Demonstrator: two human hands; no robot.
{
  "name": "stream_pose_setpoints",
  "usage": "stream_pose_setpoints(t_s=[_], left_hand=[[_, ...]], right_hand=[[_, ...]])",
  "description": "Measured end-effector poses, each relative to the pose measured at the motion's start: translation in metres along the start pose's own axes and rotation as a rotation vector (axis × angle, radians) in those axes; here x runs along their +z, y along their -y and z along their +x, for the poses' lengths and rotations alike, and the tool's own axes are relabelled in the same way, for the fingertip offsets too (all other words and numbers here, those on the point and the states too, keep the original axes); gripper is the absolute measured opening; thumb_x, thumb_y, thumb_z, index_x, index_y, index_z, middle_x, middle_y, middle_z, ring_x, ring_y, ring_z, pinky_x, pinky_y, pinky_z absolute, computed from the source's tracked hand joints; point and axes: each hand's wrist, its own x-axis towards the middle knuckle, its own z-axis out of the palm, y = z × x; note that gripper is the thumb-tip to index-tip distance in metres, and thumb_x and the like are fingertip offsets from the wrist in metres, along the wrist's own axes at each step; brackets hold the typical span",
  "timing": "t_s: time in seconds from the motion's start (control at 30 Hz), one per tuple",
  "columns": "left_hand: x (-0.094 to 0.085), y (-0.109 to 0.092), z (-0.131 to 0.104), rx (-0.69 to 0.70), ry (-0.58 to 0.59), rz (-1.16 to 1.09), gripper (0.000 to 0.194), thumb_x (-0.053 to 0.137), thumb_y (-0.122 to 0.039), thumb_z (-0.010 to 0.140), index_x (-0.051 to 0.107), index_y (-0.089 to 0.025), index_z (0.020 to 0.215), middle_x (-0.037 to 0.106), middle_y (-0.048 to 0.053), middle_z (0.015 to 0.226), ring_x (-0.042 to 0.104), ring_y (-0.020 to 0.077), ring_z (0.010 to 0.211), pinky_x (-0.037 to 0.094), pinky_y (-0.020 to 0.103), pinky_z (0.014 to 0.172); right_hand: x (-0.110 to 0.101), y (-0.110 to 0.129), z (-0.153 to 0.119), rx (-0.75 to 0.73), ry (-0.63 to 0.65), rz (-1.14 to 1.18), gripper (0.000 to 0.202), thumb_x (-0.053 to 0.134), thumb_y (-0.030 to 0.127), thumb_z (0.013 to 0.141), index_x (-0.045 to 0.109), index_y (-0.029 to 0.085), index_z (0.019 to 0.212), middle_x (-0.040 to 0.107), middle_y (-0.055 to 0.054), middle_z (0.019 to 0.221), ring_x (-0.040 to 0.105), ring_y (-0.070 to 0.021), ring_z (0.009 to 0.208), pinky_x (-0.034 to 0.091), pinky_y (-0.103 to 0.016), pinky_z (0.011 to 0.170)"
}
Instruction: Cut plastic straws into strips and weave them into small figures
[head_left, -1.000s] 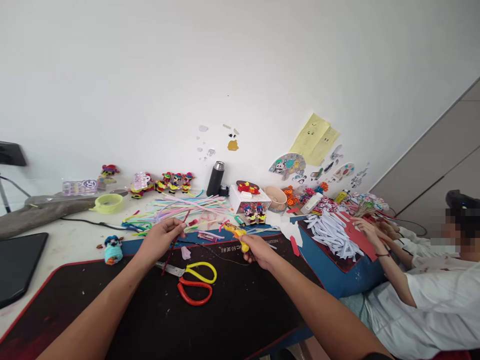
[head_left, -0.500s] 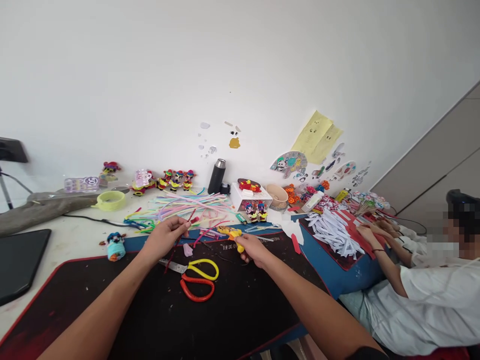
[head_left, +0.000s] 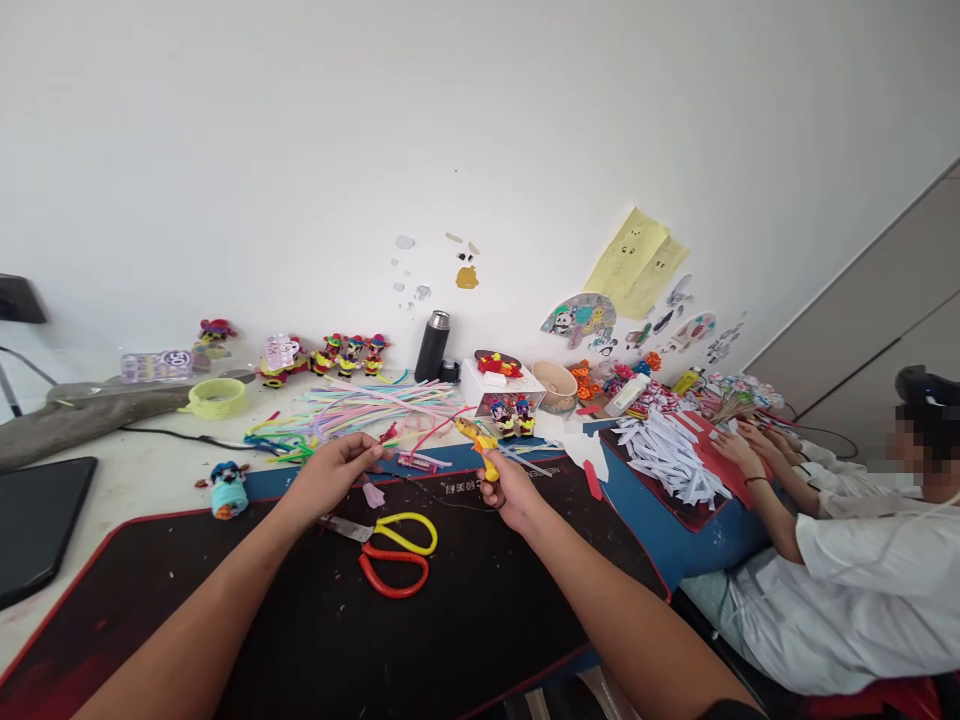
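Fingers (head_left: pixel 373 456) pinch red pipe cleaner (head_left: pixel 388 437); right hand (head_left: pixel 511 491) grips glue gun (head_left: pixel 480 445).

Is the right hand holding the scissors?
No, the right hand grips a yellow glue gun; the scissors lie on the black mat.

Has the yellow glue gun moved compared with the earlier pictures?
Yes. The glue gun in the right hand is lifted and its nozzle is tipped up, now higher above the scissors lying on the mat.
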Motion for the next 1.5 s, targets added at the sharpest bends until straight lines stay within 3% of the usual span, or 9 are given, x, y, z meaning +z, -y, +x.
stream_pose_setpoints(t_s=[0.33, 0.57, 0.7, 0.8, 0.97, 1.1, 1.3, 1.5], left_hand=[[-0.002, -0.008, -0.002, 0.048, -0.035, 0.066, 0.056, 0.067, -0.078, 0.076, 0.073, -0.022, 0.080, 0.080, 0.007, 0.085, 0.068, 0.0221, 0.070, 0.053, 0.032, 0.066], [-0.005, -0.012, -0.003, 0.034, -0.082, 0.059, 0.058, 0.066, -0.080, 0.074, 0.071, -0.022, 0.078, 0.081, 0.007, 0.084, 0.068, 0.0217, 0.068, 0.053, 0.034, 0.068], [-0.006, -0.013, -0.003, 0.023, -0.109, 0.085, 0.057, 0.065, -0.080, 0.076, 0.070, -0.023, 0.078, 0.081, 0.008, 0.085, 0.067, 0.0220, 0.068, 0.052, 0.033, 0.066], [-0.007, -0.013, -0.003, 0.010, -0.130, 0.109, 0.055, 0.065, -0.078, 0.077, 0.069, -0.023, 0.078, 0.080, 0.007, 0.082, 0.066, 0.0217, 0.068, 0.051, 0.033, 0.067], [-0.008, -0.011, -0.003, 0.002, -0.144, 0.147, 0.054, 0.065, -0.078, 0.078, 0.070, -0.024, 0.078, 0.080, 0.006, 0.082, 0.065, 0.0217, 0.067, 0.050, 0.033, 0.068], [-0.008, -0.014, -0.004, -0.034, -0.170, 0.106, 0.057, 0.068, -0.080, 0.074, 0.071, -0.024, 0.078, 0.080, 0.007, 0.080, 0.065, 0.0226, 0.068, 0.051, 0.033, 0.066], [-0.008, -0.016, -0.004, -0.039, -0.190, 0.088, 0.055, 0.068, -0.077, 0.077, 0.070, -0.022, 0.079, 0.079, 0.007, 0.078, 0.063, 0.0212, 0.067, 0.049, 0.032, 0.063], [-0.011, -0.009, -0.003, -0.021, -0.254, 0.044, 0.047, 0.069, -0.068, 0.083, 0.071, -0.021, 0.079, 0.077, 0.007, 0.077, 0.063, 0.0206, 0.066, 0.051, 0.032, 0.064]], right_hand=[[-0.001, -0.016, -0.023, 0.065, 0.105, 0.019, 0.030, 0.073, 0.037, 0.079, 0.052, 0.019, 0.090, 0.062, 0.003, 0.063, 0.045, -0.0065, 0.040, 0.019, -0.017, 0.039], [0.010, -0.001, -0.028, -0.039, 0.204, 0.072, 0.038, 0.078, 0.045, 0.074, 0.053, 0.019, 0.084, 0.062, 0.004, 0.063, 0.046, -0.0065, 0.038, 0.021, -0.019, 0.037], [0.023, 0.010, -0.030, -0.145, 0.362, 0.241, 0.041, 0.081, 0.050, 0.078, 0.055, 0.019, 0.084, 0.059, 0.006, 0.060, 0.045, -0.0063, 0.036, 0.021, -0.019, 0.035], [0.038, 0.011, -0.028, -0.134, 0.483, 0.343, 0.042, 0.083, 0.052, 0.078, 0.059, 0.019, 0.086, 0.056, 0.008, 0.056, 0.044, -0.0063, 0.035, 0.024, -0.019, 0.035], [0.063, 0.007, -0.022, -0.119, 0.560, 0.294, 0.039, 0.085, 0.046, 0.078, 0.066, 0.016, 0.092, 0.060, 0.005, 0.057, 0.050, -0.0087, 0.036, 0.024, -0.019, 0.033], [0.075, 0.009, -0.013, -0.121, 0.658, 0.345, 0.043, 0.081, 0.050, 0.083, 0.070, 0.014, 0.103, 0.061, 0.004, 0.060, 0.050, -0.0087, 0.038, 0.025, -0.019, 0.034], [0.092, 0.025, 0.005, -0.055, 0.733, 0.459, 0.036, 0.075, 0.052, 0.088, 0.064, 0.018, 0.089, 0.049, 0.007, 0.051, 0.038, -0.0068, 0.037, 0.022, -0.020, 0.036], [0.107, 0.034, 0.011, -0.069, 0.682, 0.398, 0.045, 0.063, 0.066, 0.093, 0.062, 0.022, 0.091, 0.037, 0.009, 0.049, 0.028, -0.0080, 0.038, 0.025, -0.022, 0.041]])
